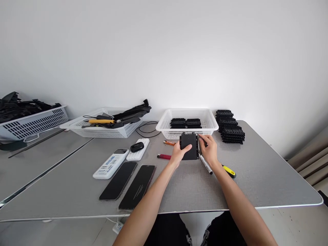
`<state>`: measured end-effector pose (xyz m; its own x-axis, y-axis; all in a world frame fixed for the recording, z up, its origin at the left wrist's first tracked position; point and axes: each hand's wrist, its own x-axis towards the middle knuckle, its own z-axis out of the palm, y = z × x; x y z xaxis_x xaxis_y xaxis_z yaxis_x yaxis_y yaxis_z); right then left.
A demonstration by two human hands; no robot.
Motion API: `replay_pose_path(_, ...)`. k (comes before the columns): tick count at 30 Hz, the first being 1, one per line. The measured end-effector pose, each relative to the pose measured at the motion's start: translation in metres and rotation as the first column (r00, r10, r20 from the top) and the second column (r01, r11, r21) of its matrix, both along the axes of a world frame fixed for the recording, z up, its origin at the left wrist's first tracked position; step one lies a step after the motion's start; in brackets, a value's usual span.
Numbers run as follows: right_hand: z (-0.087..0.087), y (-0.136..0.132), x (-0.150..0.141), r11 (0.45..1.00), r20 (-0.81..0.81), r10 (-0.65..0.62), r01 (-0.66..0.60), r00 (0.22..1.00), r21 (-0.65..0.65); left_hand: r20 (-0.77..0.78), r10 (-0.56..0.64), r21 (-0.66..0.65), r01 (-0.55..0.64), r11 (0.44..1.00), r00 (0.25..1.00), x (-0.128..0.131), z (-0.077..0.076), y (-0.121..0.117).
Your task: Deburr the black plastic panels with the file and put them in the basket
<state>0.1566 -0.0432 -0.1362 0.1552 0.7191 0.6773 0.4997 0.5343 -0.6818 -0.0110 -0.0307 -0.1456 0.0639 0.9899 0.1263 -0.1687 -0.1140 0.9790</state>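
Observation:
My left hand (178, 153) grips the left side of a black square plastic part (189, 146), thumb across its face, holding it upright above the table. My right hand (210, 149) is closed on the part's right edge, fingers pinched near its top corner. A white marker pen (205, 164) lies on the table just under my right hand. Behind the part stands a white basket (166, 123) holding more black parts (186, 123). Stacks of the same black parts (230, 128) sit to the right of the basket.
Two lighters (164, 156) lie left of my hands, and a yellow-handled tool (229, 171) sits by my right wrist. Two phones (128, 184), a remote control (110, 164), a power bank with a mouse (137, 147) lie at left. Two more baskets (102, 128) hold tools and black pieces.

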Motion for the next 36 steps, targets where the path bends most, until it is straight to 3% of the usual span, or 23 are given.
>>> replay_pose_path(6, -0.006, 0.003, 0.0, 1.0, 0.129, 0.011, -0.012, 0.992, 0.005, -0.027, 0.003, 0.044, -0.002, 0.999, 1.0, 0.001, 0.0, -0.002)
replay_pose_path(11, -0.004, 0.001, 0.0, 0.995, 0.169, 0.094, -0.084, 0.981, -0.062, -0.014, 0.035, 0.053, -0.034, 0.998, 0.999, 0.002, -0.002, 0.0)
replay_pose_path(15, -0.001, -0.002, -0.001, 0.994, 0.272, 0.063, -0.037, 0.96, -0.1, 0.019, 0.068, 0.07, -0.069, 0.995, 0.998, 0.003, -0.001, 0.0)
replay_pose_path(20, 0.005, -0.007, -0.005, 0.986, 0.491, 0.049, 0.037, 0.87, -0.163, 0.073, 0.11, 0.045, -0.113, 0.993, 0.991, 0.003, 0.001, 0.001)
replay_pose_path(24, 0.012, -0.014, -0.009, 0.977, 0.61, 0.125, 0.008, 0.782, -0.211, 0.119, 0.174, 0.009, -0.176, 0.984, 0.978, -0.001, 0.005, 0.002)
replay_pose_path(30, 0.017, -0.019, -0.011, 0.964, 0.698, 0.219, -0.042, 0.682, -0.262, 0.15, 0.224, -0.031, -0.222, 0.975, 0.963, -0.013, 0.011, 0.006)
replay_pose_path(36, 0.016, -0.017, -0.011, 0.972, 0.781, 0.214, -0.051, 0.587, -0.229, 0.136, 0.234, -0.018, -0.234, 0.972, 0.963, -0.02, 0.008, 0.012)
